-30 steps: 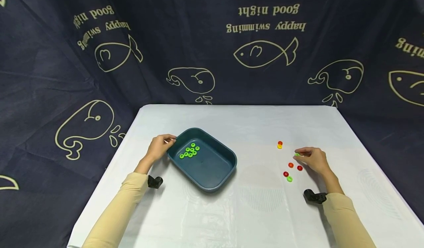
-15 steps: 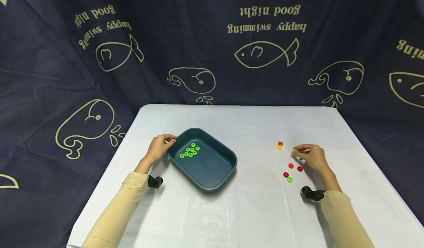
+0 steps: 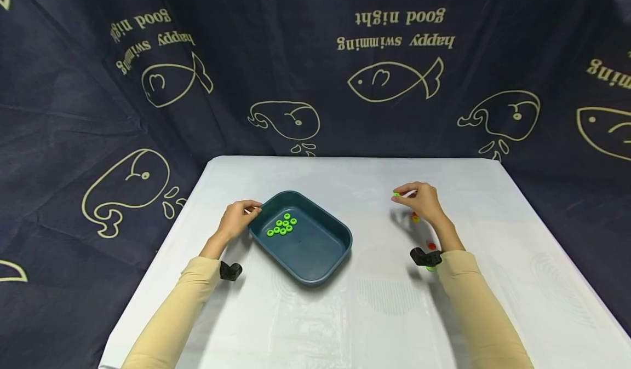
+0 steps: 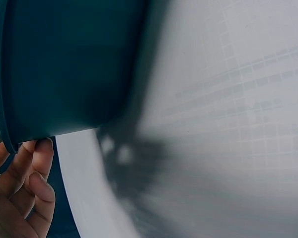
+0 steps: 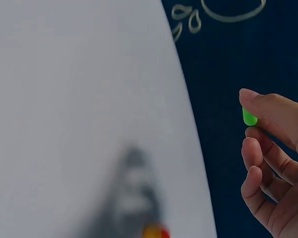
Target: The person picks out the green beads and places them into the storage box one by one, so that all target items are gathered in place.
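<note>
My left hand grips the rim of a dark teal plastic tub at its left corner; the left wrist view has the fingers at the rim from outside. Several small green rings lie in the tub's left part. Thumb and finger of my right hand pinch another green ring, raised over the white table right of the tub. The other fingers are loosely curled below it in the right wrist view.
Beneath the right hand and forearm lie a yellow ring against a red one, an orange-red ring and a partly hidden green ring. The white table ends at a dark printed cloth behind.
My right hand has lifted the green ring and carried it left and away from me, its forearm now covering some loose rings. The left hand and tub have stayed put.
</note>
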### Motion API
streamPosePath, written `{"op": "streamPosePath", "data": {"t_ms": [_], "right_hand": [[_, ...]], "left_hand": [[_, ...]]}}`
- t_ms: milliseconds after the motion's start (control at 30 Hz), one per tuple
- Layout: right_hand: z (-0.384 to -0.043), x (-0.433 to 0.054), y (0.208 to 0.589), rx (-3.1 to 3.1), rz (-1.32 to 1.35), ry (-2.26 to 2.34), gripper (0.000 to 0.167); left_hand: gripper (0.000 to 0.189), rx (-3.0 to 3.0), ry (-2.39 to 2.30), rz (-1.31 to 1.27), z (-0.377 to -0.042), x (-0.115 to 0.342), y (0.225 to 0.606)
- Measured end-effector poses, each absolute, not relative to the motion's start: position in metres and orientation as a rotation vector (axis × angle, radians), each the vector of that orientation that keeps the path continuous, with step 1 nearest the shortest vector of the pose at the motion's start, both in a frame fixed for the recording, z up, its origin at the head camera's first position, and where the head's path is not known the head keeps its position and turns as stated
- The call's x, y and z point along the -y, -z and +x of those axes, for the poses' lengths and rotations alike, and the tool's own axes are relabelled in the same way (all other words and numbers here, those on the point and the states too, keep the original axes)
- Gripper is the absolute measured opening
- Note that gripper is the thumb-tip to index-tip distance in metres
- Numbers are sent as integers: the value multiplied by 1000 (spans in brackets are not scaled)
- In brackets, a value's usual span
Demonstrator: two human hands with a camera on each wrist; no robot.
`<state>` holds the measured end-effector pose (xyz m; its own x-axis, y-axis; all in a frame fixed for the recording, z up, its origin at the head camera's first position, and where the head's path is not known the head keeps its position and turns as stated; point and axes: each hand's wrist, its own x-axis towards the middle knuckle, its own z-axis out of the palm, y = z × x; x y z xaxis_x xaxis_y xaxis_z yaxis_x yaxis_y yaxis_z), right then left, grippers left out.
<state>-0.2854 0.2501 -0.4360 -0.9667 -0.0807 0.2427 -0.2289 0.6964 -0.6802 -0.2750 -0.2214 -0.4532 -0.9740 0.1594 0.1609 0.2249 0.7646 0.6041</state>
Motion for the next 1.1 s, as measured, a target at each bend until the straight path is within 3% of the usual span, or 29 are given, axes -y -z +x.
{"op": "streamPosePath", "data": {"t_ms": [600, 1100], "right_hand": [[-314, -117, 403, 2678, 546, -1263, 21], [-308, -33, 414, 2750, 825, -1168, 19]], "left_hand": [[25, 2850, 1007, -313, -276, 223, 455], [24, 2838, 1009, -331, -276, 224, 456]]}}
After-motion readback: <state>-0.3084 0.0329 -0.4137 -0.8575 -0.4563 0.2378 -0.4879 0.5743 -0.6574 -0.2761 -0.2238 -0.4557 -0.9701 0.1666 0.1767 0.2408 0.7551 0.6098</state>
